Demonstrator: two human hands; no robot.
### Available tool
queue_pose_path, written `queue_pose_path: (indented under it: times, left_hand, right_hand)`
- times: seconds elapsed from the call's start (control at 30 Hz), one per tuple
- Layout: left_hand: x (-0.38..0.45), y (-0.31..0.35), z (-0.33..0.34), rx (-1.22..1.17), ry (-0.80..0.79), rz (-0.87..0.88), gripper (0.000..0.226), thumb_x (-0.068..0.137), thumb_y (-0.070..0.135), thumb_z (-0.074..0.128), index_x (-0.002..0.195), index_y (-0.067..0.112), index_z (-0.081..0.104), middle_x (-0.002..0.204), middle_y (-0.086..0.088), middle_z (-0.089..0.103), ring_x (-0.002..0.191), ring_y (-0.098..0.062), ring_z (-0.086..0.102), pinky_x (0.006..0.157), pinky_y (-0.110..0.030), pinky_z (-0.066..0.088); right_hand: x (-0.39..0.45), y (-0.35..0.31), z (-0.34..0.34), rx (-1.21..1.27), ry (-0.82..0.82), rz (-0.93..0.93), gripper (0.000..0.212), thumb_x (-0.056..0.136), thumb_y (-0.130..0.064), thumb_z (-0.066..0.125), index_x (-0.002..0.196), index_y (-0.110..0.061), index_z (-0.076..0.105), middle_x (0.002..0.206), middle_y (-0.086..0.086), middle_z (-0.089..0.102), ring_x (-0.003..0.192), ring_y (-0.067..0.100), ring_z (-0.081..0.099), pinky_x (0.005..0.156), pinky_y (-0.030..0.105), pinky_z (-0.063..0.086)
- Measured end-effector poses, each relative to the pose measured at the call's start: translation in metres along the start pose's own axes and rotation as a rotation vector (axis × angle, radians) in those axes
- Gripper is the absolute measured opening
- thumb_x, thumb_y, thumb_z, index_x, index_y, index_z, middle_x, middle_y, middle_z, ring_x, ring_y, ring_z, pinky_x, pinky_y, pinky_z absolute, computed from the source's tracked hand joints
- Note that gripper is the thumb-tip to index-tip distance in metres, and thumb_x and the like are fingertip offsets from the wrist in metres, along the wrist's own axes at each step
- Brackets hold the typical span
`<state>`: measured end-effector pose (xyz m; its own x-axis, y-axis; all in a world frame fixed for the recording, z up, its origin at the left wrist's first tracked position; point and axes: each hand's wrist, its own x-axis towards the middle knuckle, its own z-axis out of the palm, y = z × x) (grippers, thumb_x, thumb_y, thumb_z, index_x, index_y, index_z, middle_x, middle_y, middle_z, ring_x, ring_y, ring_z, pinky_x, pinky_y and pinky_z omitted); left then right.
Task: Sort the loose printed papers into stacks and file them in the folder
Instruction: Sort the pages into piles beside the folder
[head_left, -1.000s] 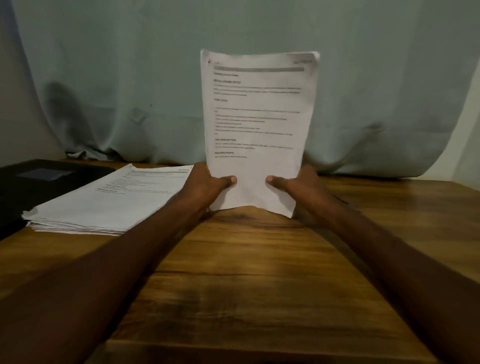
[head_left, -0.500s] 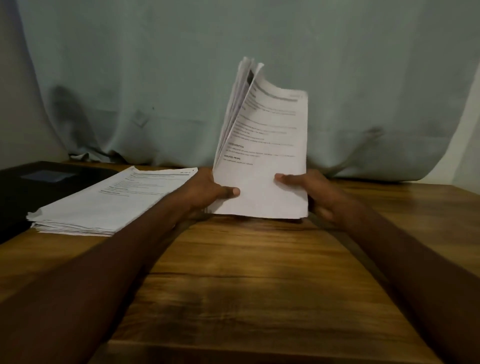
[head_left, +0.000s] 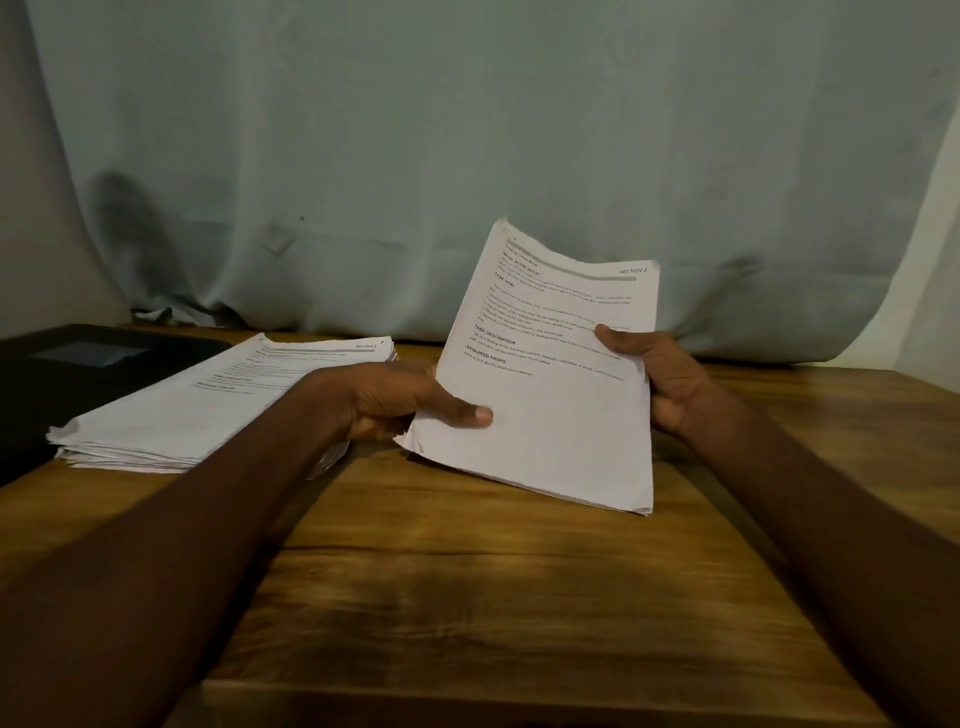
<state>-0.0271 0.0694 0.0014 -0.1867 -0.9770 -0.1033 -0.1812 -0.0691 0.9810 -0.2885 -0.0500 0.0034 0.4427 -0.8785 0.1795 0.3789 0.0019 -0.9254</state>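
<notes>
Papers (head_left: 550, 395) now tilted back (both-handed).

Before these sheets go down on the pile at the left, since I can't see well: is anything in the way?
Only the left forearm, which lies across the near right part of the stack. The held sheets hang above bare table.

A wooden table (head_left: 493, 597) with dark grain fills the lower half of the view, from 3 o'clock round to 9 o'clock. Behind it, from 9 through 12 to 3 o'clock, hangs a pale blue-grey curtain (head_left: 467, 156), its creased hem bunched on the table's far edge.
</notes>
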Motion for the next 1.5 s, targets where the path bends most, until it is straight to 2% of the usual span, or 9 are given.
queue_pose_path:
  times: [0.23, 0.43, 0.57, 0.7, 0.77, 0.87, 1.0, 1.3, 1.5]
  left_hand:
    - [0.002, 0.017, -0.01, -0.199, 0.373, 0.194, 0.043, 0.098, 0.039, 0.065, 0.127, 0.008, 0.068, 0.116, -0.01, 0.076, 0.105, -0.024, 0.074, 0.079, -0.036, 0.062]
    - [0.012, 0.002, -0.026, -0.307, 0.671, 0.192, 0.031, 0.096, 0.028, 0.071, 0.116, 0.005, 0.069, 0.1, -0.009, 0.079, 0.096, -0.031, 0.077, 0.091, -0.049, 0.061]
    - [0.013, 0.0, -0.024, -0.323, 0.72, 0.164, 0.025, 0.095, 0.018, 0.071, 0.114, 0.002, 0.068, 0.096, -0.011, 0.079, 0.087, -0.032, 0.078, 0.088, -0.051, 0.061]
    - [0.015, -0.001, -0.015, -0.344, 0.75, 0.159, 0.016, 0.095, 0.015, 0.071, 0.107, 0.004, 0.069, 0.093, -0.009, 0.08, 0.076, -0.028, 0.078, 0.062, -0.039, 0.063]
    - [0.016, 0.0, -0.012, -0.321, 0.74, 0.149, 0.018, 0.095, 0.019, 0.072, 0.109, 0.007, 0.069, 0.097, -0.009, 0.08, 0.08, -0.03, 0.078, 0.07, -0.044, 0.064]
    - [0.019, -0.001, -0.009, -0.264, 0.715, 0.127, 0.02, 0.096, 0.021, 0.071, 0.11, 0.007, 0.071, 0.099, -0.008, 0.079, 0.091, -0.033, 0.076, 0.087, -0.052, 0.061]
    - [0.027, -0.009, 0.001, -0.014, 0.749, 0.205, 0.02, 0.102, 0.019, 0.062, 0.11, 0.005, 0.073, 0.103, -0.006, 0.077, 0.093, -0.024, 0.073, 0.087, -0.032, 0.056]
    - [0.034, -0.017, 0.009, 0.295, 0.791, 0.228, 0.036, 0.111, 0.023, 0.039, 0.121, 0.01, 0.071, 0.119, -0.003, 0.073, 0.109, -0.024, 0.066, 0.094, -0.034, 0.047]
    - [0.027, -0.009, 0.004, -0.092, 0.733, 0.101, 0.028, 0.107, 0.028, 0.05, 0.112, 0.009, 0.07, 0.105, -0.008, 0.076, 0.096, -0.029, 0.072, 0.087, -0.041, 0.057]
  right_hand:
    - [0.002, 0.008, 0.005, -0.065, -0.06, 0.092, 0.05, 0.092, -0.009, 0.067, 0.141, -0.014, 0.059, 0.133, 0.014, 0.068, 0.121, 0.035, 0.066, 0.097, 0.049, 0.057]
    - [-0.004, 0.021, 0.026, -0.106, -0.17, 0.193, 0.047, 0.093, -0.009, 0.064, 0.139, -0.011, 0.06, 0.132, 0.015, 0.068, 0.12, 0.035, 0.066, 0.097, 0.049, 0.057]
    - [-0.007, 0.018, 0.026, -0.156, -0.18, 0.254, 0.046, 0.092, -0.008, 0.067, 0.138, -0.01, 0.061, 0.131, 0.016, 0.069, 0.12, 0.035, 0.067, 0.103, 0.052, 0.053]
    - [-0.007, 0.013, 0.022, -0.196, -0.143, 0.279, 0.043, 0.091, -0.011, 0.07, 0.133, -0.009, 0.064, 0.128, 0.016, 0.07, 0.118, 0.035, 0.068, 0.104, 0.052, 0.052]
    - [-0.004, 0.012, 0.021, -0.117, -0.074, 0.265, 0.046, 0.091, -0.018, 0.073, 0.135, -0.007, 0.063, 0.128, 0.016, 0.07, 0.117, 0.035, 0.069, 0.104, 0.052, 0.053]
    - [0.0, 0.009, 0.019, -0.024, 0.056, 0.245, 0.04, 0.095, -0.023, 0.07, 0.13, -0.005, 0.066, 0.119, 0.015, 0.074, 0.099, 0.03, 0.076, 0.079, 0.045, 0.064]
    - [0.001, 0.012, 0.018, -0.04, 0.107, 0.22, 0.038, 0.099, -0.022, 0.064, 0.132, -0.004, 0.063, 0.117, 0.018, 0.074, 0.083, 0.028, 0.077, 0.064, 0.041, 0.064]
    - [0.012, 0.025, 0.023, -0.097, 0.19, 0.131, 0.038, 0.101, -0.02, 0.062, 0.133, 0.0, 0.062, 0.125, 0.021, 0.07, 0.114, 0.038, 0.069, 0.077, 0.04, 0.062]
    - [0.009, 0.018, 0.019, -0.112, 0.18, 0.104, 0.038, 0.101, -0.02, 0.063, 0.133, 0.001, 0.061, 0.125, 0.022, 0.07, 0.107, 0.036, 0.07, 0.075, 0.041, 0.063]
